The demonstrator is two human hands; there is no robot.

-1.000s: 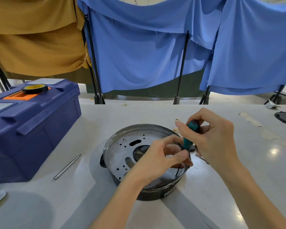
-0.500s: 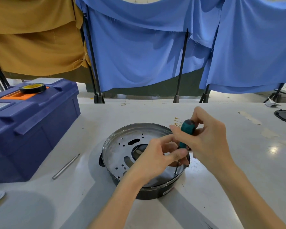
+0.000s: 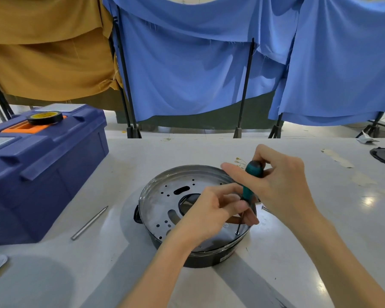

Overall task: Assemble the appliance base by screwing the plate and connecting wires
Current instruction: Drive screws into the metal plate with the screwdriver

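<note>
We've got the screwdriver (image 3: 252,172) standing nearly upright, tip on a screw (image 3: 237,233) at the right-front edge of the metal plate (image 3: 162,196). The plate sits in the black appliance base (image 3: 205,261), mid-surface (image 3: 298,274), right in front of us.

Hands: our right hand (image 3: 280,192) is curled round the teal handle at the top, index finger stretched out along it. Our left hand (image 3: 205,216) pinches the shaft low down, approx. just above the tip, steadying it.

Change vs. a sec ago: the tip hasn't left that screw, and the base and plate haven't shifted. Only the right fingers sit differently on the handle, i.e. we've re-gripped mid-turn. So we reckon we're partway through driving this screw; can't tell if it's seated yet. Wires prob. come after; none are clearly visible.

Elsewhere: blue toolbox (image 3: 42,174) at left w/ a tape roll (image 3: 45,117) on top, and a thin metal rod (image 3: 89,223) lying between the toolbox and the base.
</note>
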